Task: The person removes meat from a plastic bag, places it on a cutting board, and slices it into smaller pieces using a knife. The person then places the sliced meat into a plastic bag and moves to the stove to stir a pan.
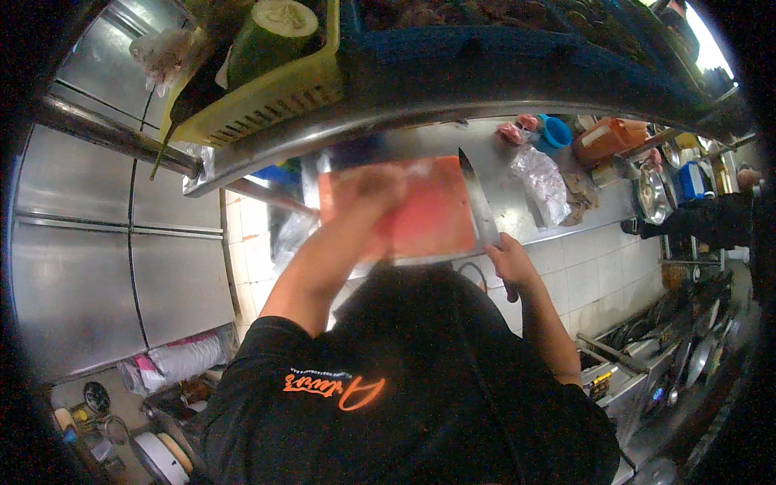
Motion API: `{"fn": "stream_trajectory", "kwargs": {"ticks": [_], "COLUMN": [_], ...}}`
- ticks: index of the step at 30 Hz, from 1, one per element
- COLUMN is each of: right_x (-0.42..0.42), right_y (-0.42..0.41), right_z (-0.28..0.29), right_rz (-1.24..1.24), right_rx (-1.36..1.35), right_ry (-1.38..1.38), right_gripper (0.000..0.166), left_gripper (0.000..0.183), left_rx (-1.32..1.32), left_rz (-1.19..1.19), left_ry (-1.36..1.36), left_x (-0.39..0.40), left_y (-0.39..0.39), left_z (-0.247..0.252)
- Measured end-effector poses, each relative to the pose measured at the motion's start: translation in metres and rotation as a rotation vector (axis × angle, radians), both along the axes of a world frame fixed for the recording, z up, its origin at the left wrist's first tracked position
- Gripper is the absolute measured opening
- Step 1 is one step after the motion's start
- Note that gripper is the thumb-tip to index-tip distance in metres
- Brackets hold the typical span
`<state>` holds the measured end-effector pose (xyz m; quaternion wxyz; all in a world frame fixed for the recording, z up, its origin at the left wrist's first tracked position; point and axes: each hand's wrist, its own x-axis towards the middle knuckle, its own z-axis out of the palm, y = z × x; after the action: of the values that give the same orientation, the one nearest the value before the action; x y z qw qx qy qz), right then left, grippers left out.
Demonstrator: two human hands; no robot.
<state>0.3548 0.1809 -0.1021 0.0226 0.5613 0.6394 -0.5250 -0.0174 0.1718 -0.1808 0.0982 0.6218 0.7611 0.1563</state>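
A red cutting board (433,221) lies on the stainless steel counter (485,134) in front of me. Over its upper left part is my left hand (383,182), blurred by motion; whether its fingers hold anything cannot be made out. My right hand (510,259), beyond the board's lower right corner, grips a large kitchen knife (478,189) by its dark handle. The blade runs along the board's right edge, its tip pointing away from me. A pale smear (418,171) shows near the board's far edge.
Overhead, a steel shelf (388,115) bears a yellow plastic basket (285,100) with a cut green vegetable (260,51). A clear plastic bag (539,182), a blue bowl (556,131) and an orange container (609,140) stand on the right. Another person's dark sleeve (697,217) reaches in there.
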Motion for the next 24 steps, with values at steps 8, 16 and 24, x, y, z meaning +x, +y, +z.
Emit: {"fn": "stream_trajectory", "kwargs": {"ticks": [8,16,24], "right_x": [0.005,-0.005,-0.027], "right_y": [-0.002,0.007,0.008], "right_z": [-0.006,-0.012,-0.003], "right_rz": [-0.074,0.025,0.008], "right_rx": [-0.011,0.027,0.047], "right_ry": [0.03,0.035,0.151], "right_gripper": [0.065,0.041,0.021], "left_gripper": [0.029,0.028,0.056], "left_rx": [0.291,0.35,0.01], "left_rz": [0.133,0.677,0.357], "left_ry": [-0.281,-1.034,-0.345], "left_x": [-0.005,0.003,-0.021], "left_y": [-0.003,-0.02,-0.093], "left_z": [0.059,0.124,0.079]}}
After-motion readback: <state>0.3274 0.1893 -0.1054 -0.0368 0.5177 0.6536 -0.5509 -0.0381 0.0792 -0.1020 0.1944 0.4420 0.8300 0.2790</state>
